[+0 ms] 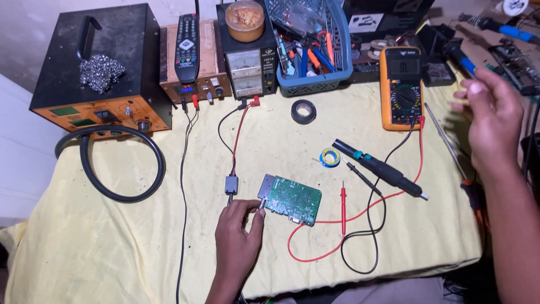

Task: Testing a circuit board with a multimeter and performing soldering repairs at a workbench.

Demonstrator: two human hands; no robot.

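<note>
Left hand (239, 225) pinches a power plug (262, 204) into the green circuit board (292, 200) at its nine o'clock edge; right hand (492, 121) hovers at three o'clock, fingers loosely spread, holding nothing. The plug needs firm seating next.

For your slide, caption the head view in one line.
Left hand touches green circuit board; right hand hovers beside orange multimeter.

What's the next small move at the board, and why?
Probably bring the right hand down to the red probe. It is raised and empty, while the left hand pinches the plug at the green circuit board edge, and both probes lie unused beside it.
</note>
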